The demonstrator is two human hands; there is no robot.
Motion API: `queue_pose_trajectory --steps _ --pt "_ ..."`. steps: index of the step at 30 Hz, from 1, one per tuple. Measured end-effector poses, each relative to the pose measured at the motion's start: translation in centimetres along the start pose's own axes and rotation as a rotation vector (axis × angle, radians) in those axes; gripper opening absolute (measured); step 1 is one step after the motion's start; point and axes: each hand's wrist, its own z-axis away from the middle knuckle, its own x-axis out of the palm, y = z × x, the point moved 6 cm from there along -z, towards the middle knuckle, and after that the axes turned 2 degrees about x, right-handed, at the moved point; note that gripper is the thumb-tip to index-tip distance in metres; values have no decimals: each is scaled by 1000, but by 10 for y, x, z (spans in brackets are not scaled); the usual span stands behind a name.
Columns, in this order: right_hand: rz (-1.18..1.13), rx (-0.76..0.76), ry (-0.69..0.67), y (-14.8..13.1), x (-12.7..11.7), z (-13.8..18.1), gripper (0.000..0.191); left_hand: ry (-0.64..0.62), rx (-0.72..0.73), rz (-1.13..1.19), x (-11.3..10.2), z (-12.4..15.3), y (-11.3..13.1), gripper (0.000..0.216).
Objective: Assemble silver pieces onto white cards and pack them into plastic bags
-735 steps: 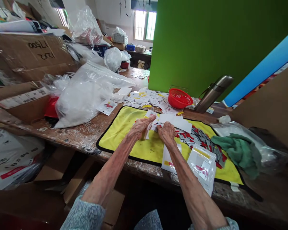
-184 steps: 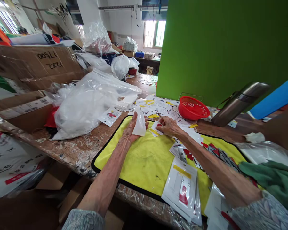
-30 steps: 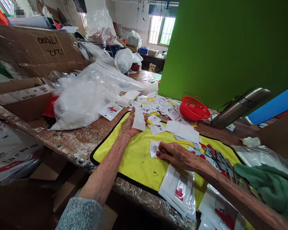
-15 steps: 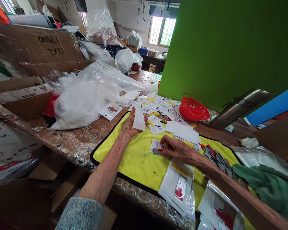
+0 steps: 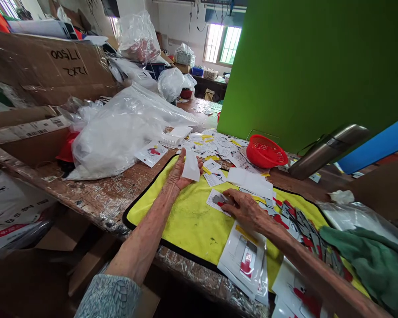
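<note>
My left hand (image 5: 182, 170) is raised palm up above the near edge of a yellow microfiber cloth (image 5: 192, 225) with a black border. A white paper slip (image 5: 191, 166) lies across its palm and fingers. My right hand (image 5: 244, 211) rests on the cloth, its fingertips on a grey-and-red strip (image 5: 219, 199). That strip lies on a white printed card (image 5: 214, 201). Several loose cards (image 5: 212, 166) and a white sheet (image 5: 250, 183) lie just beyond. Clear plastic packs (image 5: 243, 260) sit under my right wrist, and a heap of grey-and-red strips (image 5: 301, 232) lies to its right.
Many printed papers (image 5: 202, 143) cover the worn wooden table (image 5: 96, 194) behind the cloth. A large white plastic bag (image 5: 116, 137) lies to the left, with cardboard boxes (image 5: 43, 75) beyond. A red basket (image 5: 267, 152), steel flask (image 5: 328, 152) and green rag (image 5: 368, 260) stand right.
The grey-and-red strip now lies on the white card, and the card has turned slightly under my right fingers. My left hand and its white slip have barely moved.
</note>
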Motion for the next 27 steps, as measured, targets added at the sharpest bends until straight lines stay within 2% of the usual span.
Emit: queue_pose_trajectory --steps 4,9,14,19,21,24,27 --pt "46 55 69 1 -3 -1 20 -13 0 25 -2 -2 0 50" --pt "30 104 59 5 -5 -3 19 12 -8 8 -3 -1 1 51" --pt "-68 90 0 5 0 -2 17 9 3 0 1 4 1 52" --pt "-109 37 38 -8 -2 4 16 15 -5 -31 3 8 1 49" --pt "-142 28 67 -10 -8 7 14 29 13 -88 7 10 1 47" --pt "-217 24 110 -6 -29 15 13 22 125 -265 21 20 0 37" --pt "-472 44 150 1 -59 34 22 -55 294 -588 43 43 -8 32"
